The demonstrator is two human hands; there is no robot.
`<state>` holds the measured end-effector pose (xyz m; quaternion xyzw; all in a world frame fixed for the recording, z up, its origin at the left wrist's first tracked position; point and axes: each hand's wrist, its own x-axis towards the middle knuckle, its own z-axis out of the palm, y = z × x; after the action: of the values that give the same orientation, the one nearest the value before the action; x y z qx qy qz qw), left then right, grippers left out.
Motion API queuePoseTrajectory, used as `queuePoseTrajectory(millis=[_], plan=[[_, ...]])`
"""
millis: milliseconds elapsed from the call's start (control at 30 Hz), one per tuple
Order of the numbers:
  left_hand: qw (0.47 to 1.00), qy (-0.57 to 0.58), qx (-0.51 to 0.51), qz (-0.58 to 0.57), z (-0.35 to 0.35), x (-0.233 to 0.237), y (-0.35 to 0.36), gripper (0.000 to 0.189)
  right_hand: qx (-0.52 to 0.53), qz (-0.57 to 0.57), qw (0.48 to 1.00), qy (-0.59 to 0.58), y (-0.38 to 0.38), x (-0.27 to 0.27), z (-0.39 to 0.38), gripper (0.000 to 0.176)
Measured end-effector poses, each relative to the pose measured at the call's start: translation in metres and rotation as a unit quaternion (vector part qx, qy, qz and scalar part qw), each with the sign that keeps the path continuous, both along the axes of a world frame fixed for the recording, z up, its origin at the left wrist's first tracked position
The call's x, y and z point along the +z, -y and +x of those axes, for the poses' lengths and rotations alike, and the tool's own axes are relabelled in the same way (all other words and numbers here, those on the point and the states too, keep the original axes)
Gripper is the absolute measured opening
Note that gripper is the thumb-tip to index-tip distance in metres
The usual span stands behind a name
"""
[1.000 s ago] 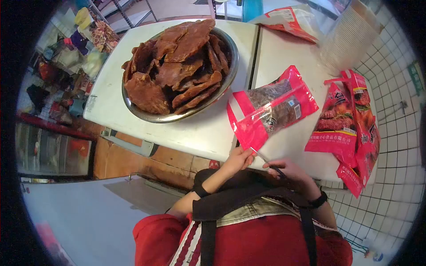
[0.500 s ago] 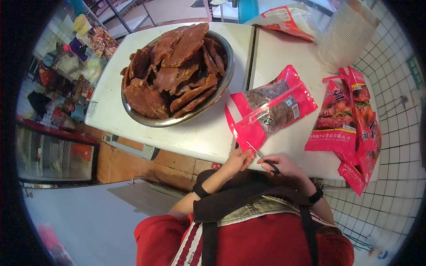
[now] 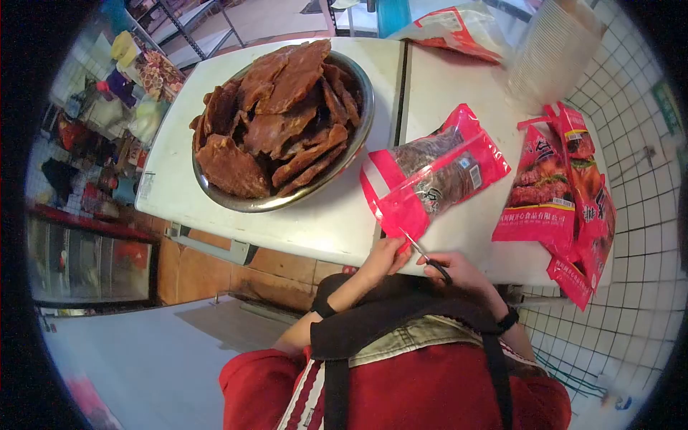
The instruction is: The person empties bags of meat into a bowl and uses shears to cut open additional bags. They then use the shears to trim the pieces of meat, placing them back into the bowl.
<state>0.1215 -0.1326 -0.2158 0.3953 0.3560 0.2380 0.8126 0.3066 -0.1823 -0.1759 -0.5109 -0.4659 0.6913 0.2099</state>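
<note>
A red and clear food packet (image 3: 448, 172) with dark contents lies on the white table top in front of me. My left hand (image 3: 388, 256) pinches its near corner at the table's front edge. In my right hand (image 3: 453, 267) is a pair of scissors (image 3: 418, 247) with black handles, fingers wrapped round them. Their blades point up and left and lie across the packet's corner, right beside my left fingers. Beyond my left hand, a steel bowl (image 3: 247, 206) stands heaped with brown slabs of dried meat (image 3: 287, 136).
Several red printed packets (image 3: 542, 183) lie at the right, some hanging over the table's edge (image 3: 480, 254). A leaning stack of clear plastic containers (image 3: 552, 54) stands behind them. Another red and clear bag (image 3: 459, 32) lies at the back. White tiled wall (image 3: 638, 215) borders the right side.
The whole view has shifted slightly. The scissors remain at the packet's corner, and both hands keep almost the same position and grip.
</note>
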Motion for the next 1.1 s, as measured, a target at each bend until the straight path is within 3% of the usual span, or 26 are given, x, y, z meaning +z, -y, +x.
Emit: queuePoseTrajectory(millis=[100,167,200,500,600,667,700,767,833,900,967,1100], plan=[[0.996,-0.062,0.07,0.004,0.008,0.001,0.001,0.035,-0.029,-0.015,0.999,-0.028,0.0,0.0,-0.002,0.028],[0.976,-0.11,0.11,0.152,0.01,-0.01,0.004,0.037,-0.032,-0.008,0.999,-0.037,0.0,-0.009,-0.001,0.027],[0.976,-0.11,0.109,0.152,0.01,-0.008,0.003,0.037,-0.033,-0.007,0.999,-0.037,-0.001,-0.012,-0.002,0.027],[0.964,-0.166,0.05,0.204,0.008,0.004,0.004,0.035,-0.08,-0.007,0.996,-0.027,-0.014,-0.007,-0.018,0.025],[0.947,-0.179,0.019,0.268,0.005,-0.004,0.004,0.033,-0.058,0.019,0.998,-0.023,-0.016,-0.013,-0.012,0.025],[0.876,-0.208,-0.032,0.433,0.005,-0.001,0.005,0.031,-0.077,-0.007,0.996,-0.04,-0.015,-0.019,-0.006,0.024],[0.876,-0.207,-0.033,0.434,0.006,0.007,0.008,0.031,-0.078,-0.007,0.996,-0.04,-0.014,-0.021,-0.004,0.024],[0.962,-0.134,-0.103,0.215,0.011,0.023,0.016,0.03,-0.142,-0.064,0.986,-0.058,-0.013,-0.025,-0.002,0.022],[0.962,-0.111,-0.087,0.235,0.012,0.028,0.021,0.035,-0.147,-0.042,0.986,-0.062,-0.017,-0.005,-0.008,0.023],[0.985,-0.061,-0.077,0.142,0.009,0.05,0.018,0.036,-0.151,-0.02,0.986,-0.066,-0.019,-0.004,-0.009,0.023],[0.983,-0.065,-0.101,0.14,0.002,0.046,0.015,0.036,-0.167,-0.031,0.977,-0.132,-0.019,-0.018,-0.006,0.023],[0.96,-0.078,-0.181,0.199,-0.008,0.048,0.01,0.037,-0.141,-0.062,0.981,-0.121,-0.024,-0.011,-0.011,0.022]])
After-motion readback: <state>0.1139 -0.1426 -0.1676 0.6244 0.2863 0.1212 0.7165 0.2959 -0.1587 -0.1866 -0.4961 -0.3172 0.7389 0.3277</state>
